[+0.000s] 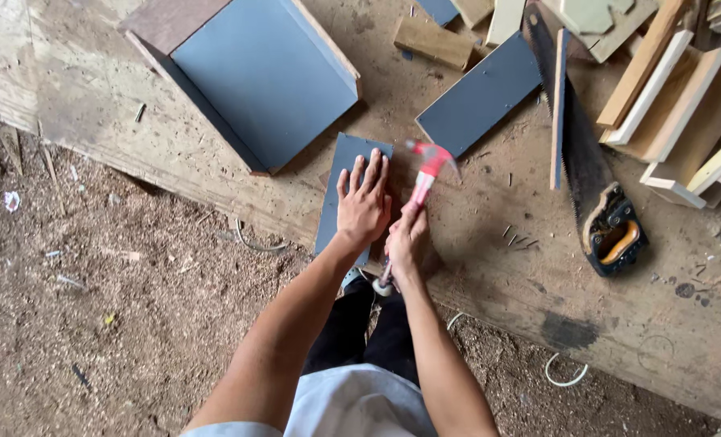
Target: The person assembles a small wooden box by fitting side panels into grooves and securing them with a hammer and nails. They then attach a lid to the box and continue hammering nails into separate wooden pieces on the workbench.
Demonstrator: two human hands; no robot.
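Observation:
My left hand (363, 202) lies flat, fingers spread, on a narrow grey-blue board (338, 174) that rests on the plywood work surface (490, 267). Beside it my right hand (406, 239) grips the handle of a red claw hammer (425, 174), whose blurred head is raised just right of the board's far end. A grey-blue open box with wooden edges (263, 77) sits just beyond the board.
A second grey-blue panel (480, 93) lies at the back. A hand saw (591, 174) with a black and orange handle rests to the right, loose nails (518, 239) near it. Wood offcuts (672, 97) pile at top right. Sawdust-covered ground (118, 307) lies to the left.

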